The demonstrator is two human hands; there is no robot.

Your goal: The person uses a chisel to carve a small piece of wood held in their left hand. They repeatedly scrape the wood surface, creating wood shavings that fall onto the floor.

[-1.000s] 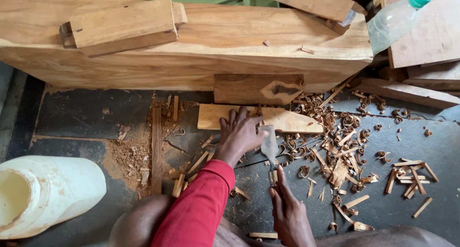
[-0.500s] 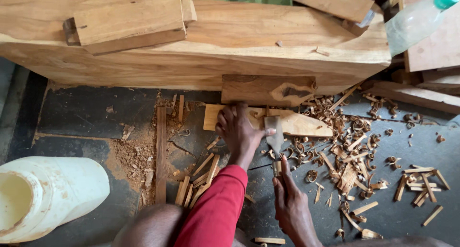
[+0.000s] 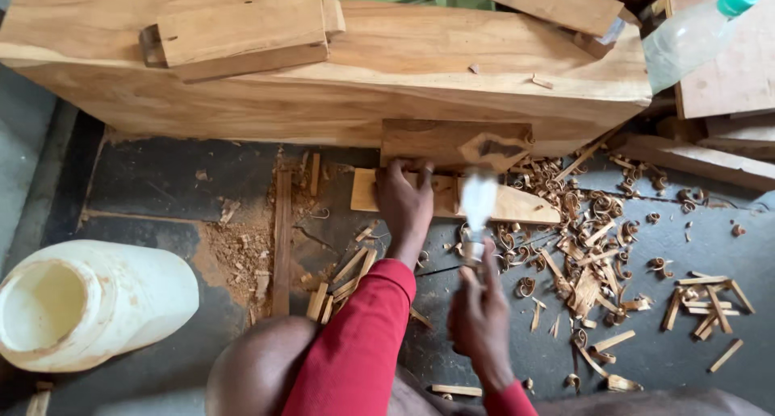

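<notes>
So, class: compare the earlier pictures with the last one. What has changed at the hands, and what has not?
The right hand has swung its chisel up to the small plank, blade blurred. The left hand stays pressed on that plank, against the big timber block. The white jug has not moved.

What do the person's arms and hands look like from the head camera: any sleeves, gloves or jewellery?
Both arms wear red long sleeves of plain, smooth fabric, ending at the wrists. The left hand is bare, with no glove; no ring or watch shows. The right hand is also bare and ungloved, with only a short piece of its red cuff in view at the bottom edge. No markings show on the sleeves.
</notes>
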